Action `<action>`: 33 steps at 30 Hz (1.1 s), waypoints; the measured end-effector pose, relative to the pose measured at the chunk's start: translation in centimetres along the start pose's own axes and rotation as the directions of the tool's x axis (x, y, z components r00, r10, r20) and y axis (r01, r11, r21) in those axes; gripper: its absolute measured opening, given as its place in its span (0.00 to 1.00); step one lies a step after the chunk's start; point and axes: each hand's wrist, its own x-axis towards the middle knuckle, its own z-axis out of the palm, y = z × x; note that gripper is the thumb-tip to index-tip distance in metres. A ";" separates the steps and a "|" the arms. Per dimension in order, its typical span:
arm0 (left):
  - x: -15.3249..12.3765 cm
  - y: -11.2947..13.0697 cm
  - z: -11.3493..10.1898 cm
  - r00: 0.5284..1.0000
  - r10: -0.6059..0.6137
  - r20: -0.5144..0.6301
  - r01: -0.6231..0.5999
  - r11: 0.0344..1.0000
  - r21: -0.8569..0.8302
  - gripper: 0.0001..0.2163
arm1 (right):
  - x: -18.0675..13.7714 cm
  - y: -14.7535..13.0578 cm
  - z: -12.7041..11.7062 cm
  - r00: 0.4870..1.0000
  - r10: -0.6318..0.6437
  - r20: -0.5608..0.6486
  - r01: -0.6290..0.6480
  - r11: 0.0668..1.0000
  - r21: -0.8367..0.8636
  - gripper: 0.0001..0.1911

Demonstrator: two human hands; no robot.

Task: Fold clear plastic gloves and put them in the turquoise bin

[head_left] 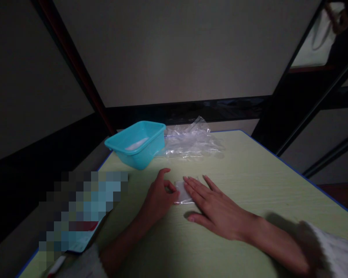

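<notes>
A small clear plastic bag lies flat on the pale green table near its middle. My right hand rests on it with the fingers stretched out flat, pressing its right side. My left hand is at the bag's left edge, fingers curled, with thumb and forefinger pinching that edge.
A turquoise plastic tub with something white inside stands at the table's far left corner. A heap of crumpled clear plastic bags lies beside it on the right. A blurred-out patch covers the near left edge. Walls and dark beams stand close behind.
</notes>
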 end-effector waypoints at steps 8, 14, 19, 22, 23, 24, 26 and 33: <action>-0.1 0.7 -0.3 0.999 -0.036 -0.004 0.036 0.999 0.024 0.23 | 0.1 -0.2 -0.4 0.995 0.047 0.083 -0.047 0.999 -0.001 0.37; -0.9 0.2 -0.5 0.972 0.222 -0.079 -0.190 0.937 0.293 0.16 | 0.2 -0.2 -0.3 0.997 0.042 0.062 -0.042 0.999 0.006 0.36; -2.6 -0.1 1.1 0.729 0.648 0.218 -0.640 0.534 0.552 0.18 | 0.1 -0.2 -0.1 0.999 0.037 0.028 -0.037 0.999 0.013 0.36; -3.1 -0.5 2.2 0.698 0.604 0.385 -0.683 0.401 0.611 0.22 | 0.1 -0.2 0.0 0.999 0.040 0.031 -0.040 0.999 -0.008 0.34; -3.1 -0.7 2.4 0.705 0.579 0.410 -0.678 0.380 0.629 0.23 | 0.1 -0.2 0.0 0.998 0.045 0.032 -0.044 0.999 -0.022 0.33; -3.0 -0.9 2.5 0.713 0.558 0.424 -0.670 0.364 0.647 0.23 | 0.1 -0.2 0.1 0.998 0.050 0.029 -0.049 0.998 -0.035 0.34; -2.9 -1.4 2.6 0.733 0.532 0.425 -0.644 0.340 0.685 0.24 | 0.0 -0.1 0.1 0.998 0.057 0.019 -0.056 0.997 -0.057 0.34; -3.0 -1.9 2.2 0.750 0.494 0.440 -0.616 0.281 0.736 0.31 | -0.1 0.5 0.6 0.999 0.020 0.047 -0.014 0.994 -0.110 0.37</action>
